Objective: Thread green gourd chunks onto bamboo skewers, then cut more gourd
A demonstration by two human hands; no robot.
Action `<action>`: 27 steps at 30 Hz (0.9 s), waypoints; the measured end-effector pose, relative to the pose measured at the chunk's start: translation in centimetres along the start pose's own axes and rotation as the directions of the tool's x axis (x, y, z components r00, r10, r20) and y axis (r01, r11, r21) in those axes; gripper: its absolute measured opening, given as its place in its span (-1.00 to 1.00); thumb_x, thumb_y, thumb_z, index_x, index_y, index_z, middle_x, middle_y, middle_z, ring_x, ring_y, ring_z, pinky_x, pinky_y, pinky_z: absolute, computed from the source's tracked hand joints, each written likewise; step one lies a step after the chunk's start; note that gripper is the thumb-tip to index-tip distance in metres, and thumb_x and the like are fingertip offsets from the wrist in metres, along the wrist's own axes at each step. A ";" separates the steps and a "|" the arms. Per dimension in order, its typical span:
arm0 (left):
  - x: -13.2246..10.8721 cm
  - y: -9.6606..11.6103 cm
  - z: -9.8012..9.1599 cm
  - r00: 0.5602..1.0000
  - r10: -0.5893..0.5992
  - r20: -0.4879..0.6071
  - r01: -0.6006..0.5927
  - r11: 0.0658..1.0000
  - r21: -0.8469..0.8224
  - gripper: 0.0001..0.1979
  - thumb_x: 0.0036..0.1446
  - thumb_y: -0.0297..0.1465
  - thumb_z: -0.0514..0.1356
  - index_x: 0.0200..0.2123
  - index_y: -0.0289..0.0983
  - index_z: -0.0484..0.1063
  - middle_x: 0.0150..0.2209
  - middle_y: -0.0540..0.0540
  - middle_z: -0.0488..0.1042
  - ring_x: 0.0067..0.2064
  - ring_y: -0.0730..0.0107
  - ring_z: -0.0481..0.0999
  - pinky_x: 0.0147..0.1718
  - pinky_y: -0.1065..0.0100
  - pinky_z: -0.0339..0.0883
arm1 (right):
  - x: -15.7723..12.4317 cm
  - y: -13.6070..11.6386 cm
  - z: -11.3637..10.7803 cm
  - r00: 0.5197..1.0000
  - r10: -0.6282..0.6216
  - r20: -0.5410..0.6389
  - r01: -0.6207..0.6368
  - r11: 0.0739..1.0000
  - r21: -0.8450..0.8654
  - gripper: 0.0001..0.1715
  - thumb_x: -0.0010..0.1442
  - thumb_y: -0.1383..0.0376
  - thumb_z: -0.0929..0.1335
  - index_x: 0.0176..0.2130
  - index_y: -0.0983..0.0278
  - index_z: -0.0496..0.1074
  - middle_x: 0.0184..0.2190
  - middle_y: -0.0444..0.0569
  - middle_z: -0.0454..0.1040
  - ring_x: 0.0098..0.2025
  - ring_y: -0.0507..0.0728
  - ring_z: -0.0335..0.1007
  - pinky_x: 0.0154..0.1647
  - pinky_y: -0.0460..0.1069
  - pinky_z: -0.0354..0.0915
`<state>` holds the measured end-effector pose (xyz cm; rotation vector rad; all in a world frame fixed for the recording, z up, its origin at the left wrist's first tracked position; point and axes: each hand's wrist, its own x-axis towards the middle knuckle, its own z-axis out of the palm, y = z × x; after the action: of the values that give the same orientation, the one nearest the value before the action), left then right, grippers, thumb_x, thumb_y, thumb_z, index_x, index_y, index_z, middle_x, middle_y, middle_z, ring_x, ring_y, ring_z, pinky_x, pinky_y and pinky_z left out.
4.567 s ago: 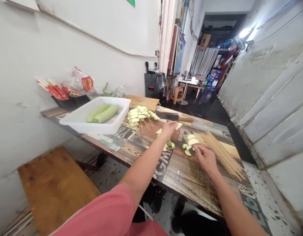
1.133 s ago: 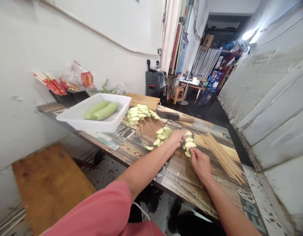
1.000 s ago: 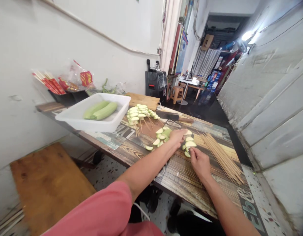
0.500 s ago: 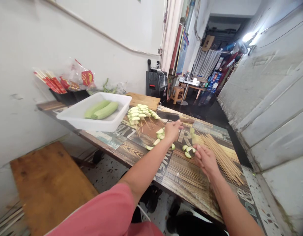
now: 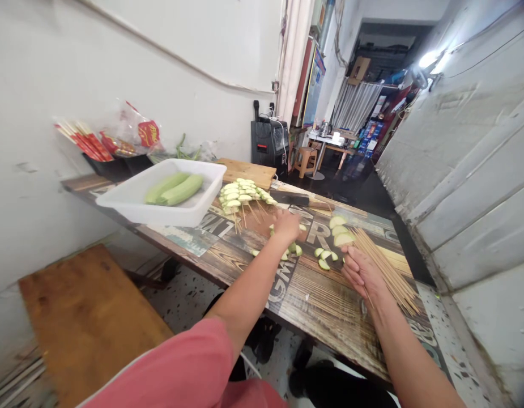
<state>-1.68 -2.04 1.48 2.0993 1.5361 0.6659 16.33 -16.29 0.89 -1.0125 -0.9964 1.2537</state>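
My right hand (image 5: 358, 269) is closed around the lower part of a bamboo skewer. Threaded on its far end are several pale green zucchini slices (image 5: 340, 229), above the right side of the table. My left hand (image 5: 287, 225) is down over cut zucchini pieces (image 5: 296, 249) on a brown cutting board (image 5: 258, 222). Its fingers look curled, and the hand itself hides whatever lies under the fingertips. Between the hands is a small group of cut pieces (image 5: 324, 258). Finished zucchini skewers (image 5: 240, 194) are stacked at the board's back left.
Loose bamboo skewers (image 5: 387, 269) lie beside my right hand. A cleaver (image 5: 291, 198) lies behind the board. At left, a white plastic tub (image 5: 117, 199) holds whole zucchini (image 5: 182, 191). A wooden board (image 5: 248, 171) and a black speaker (image 5: 269, 141) stand further back.
My left hand has moved left and down from above the table's middle onto the cut pieces. My right hand has shifted slightly right, and the slices on its skewer now show more plainly.
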 end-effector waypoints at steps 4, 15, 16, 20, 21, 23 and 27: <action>0.6 -0.6 0.0 0.999 -0.023 0.049 0.008 0.962 0.274 -0.43 -0.20 -0.24 0.36 -0.05 -0.23 0.44 0.05 -0.29 0.33 0.12 -0.17 0.14 0.06 -0.03 -0.03 | 0.2 0.2 -0.2 1.000 -0.005 0.018 0.003 0.998 0.067 -0.77 0.13 0.16 0.38 -0.30 0.29 0.40 -0.72 -0.36 0.04 -0.81 -0.19 -0.24 -0.86 -0.25 -0.14; 0.5 0.2 1.3 0.997 -0.007 -0.076 0.033 0.939 0.344 -0.66 -0.11 -0.25 0.28 -0.24 -0.30 0.54 -0.10 -0.34 0.46 0.06 -0.15 0.26 0.09 -0.11 -0.12 | 0.2 0.5 -0.1 0.999 0.028 -0.015 -0.026 0.997 0.077 -0.74 0.07 0.15 0.41 -0.33 0.30 0.40 -0.74 -0.35 0.06 -0.82 -0.19 -0.20 -0.85 -0.24 -0.18; 0.5 0.3 1.3 0.998 0.001 -0.067 0.022 0.938 0.347 -0.73 -0.08 -0.32 0.26 -0.27 -0.31 0.54 -0.13 -0.33 0.47 0.03 -0.11 0.31 0.08 -0.09 -0.10 | 0.2 0.5 -0.1 0.999 0.036 -0.015 -0.035 0.997 0.074 -0.73 0.07 0.15 0.41 -0.34 0.30 0.40 -0.74 -0.35 0.06 -0.82 -0.19 -0.19 -0.85 -0.24 -0.19; 0.6 0.6 1.5 0.996 0.089 0.020 -0.091 0.931 0.354 -0.80 -0.08 -0.44 0.20 -0.32 -0.33 0.52 -0.24 -0.28 0.52 -0.10 0.03 0.44 0.04 0.01 0.01 | 0.2 0.5 0.1 0.998 0.059 -0.012 -0.058 0.997 0.057 -0.72 0.06 0.14 0.41 -0.34 0.31 0.39 -0.74 -0.35 0.07 -0.82 -0.19 -0.19 -0.84 -0.24 -0.21; 0.6 0.6 1.6 0.992 0.125 0.027 -0.127 0.931 0.342 -0.76 -0.07 -0.41 0.20 -0.27 -0.31 0.51 -0.24 -0.26 0.53 -0.10 0.03 0.45 0.04 0.01 0.01 | 0.2 0.5 0.1 0.998 0.061 -0.011 -0.060 0.997 0.055 -0.71 0.06 0.13 0.42 -0.34 0.31 0.40 -0.74 -0.35 0.07 -0.82 -0.19 -0.18 -0.84 -0.23 -0.22; 0.7 0.5 1.6 0.982 0.189 -0.002 -0.181 0.940 0.290 -0.64 -0.04 -0.35 0.20 -0.11 -0.24 0.47 -0.18 -0.21 0.53 -0.06 0.04 0.44 0.07 0.00 -0.02 | 0.2 0.5 0.1 0.998 0.063 -0.012 -0.062 0.996 0.057 -0.70 0.06 0.13 0.42 -0.34 0.32 0.40 -0.74 -0.35 0.07 -0.83 -0.19 -0.18 -0.84 -0.23 -0.23; 0.9 0.0 1.6 0.966 0.251 -0.054 -0.236 0.952 0.193 -0.47 0.02 -0.30 0.16 0.11 -0.19 0.32 -0.02 -0.18 0.47 0.01 0.11 0.41 0.05 0.15 0.11 | 0.2 0.6 -0.1 0.997 0.068 -0.021 -0.066 0.996 0.066 -0.69 0.05 0.12 0.42 -0.34 0.31 0.40 -0.75 -0.36 0.07 -0.83 -0.19 -0.17 -0.83 -0.23 -0.23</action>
<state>-0.39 -1.26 0.32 2.4584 1.4398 0.7217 16.26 -16.03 0.30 -1.0149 -0.9045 1.3184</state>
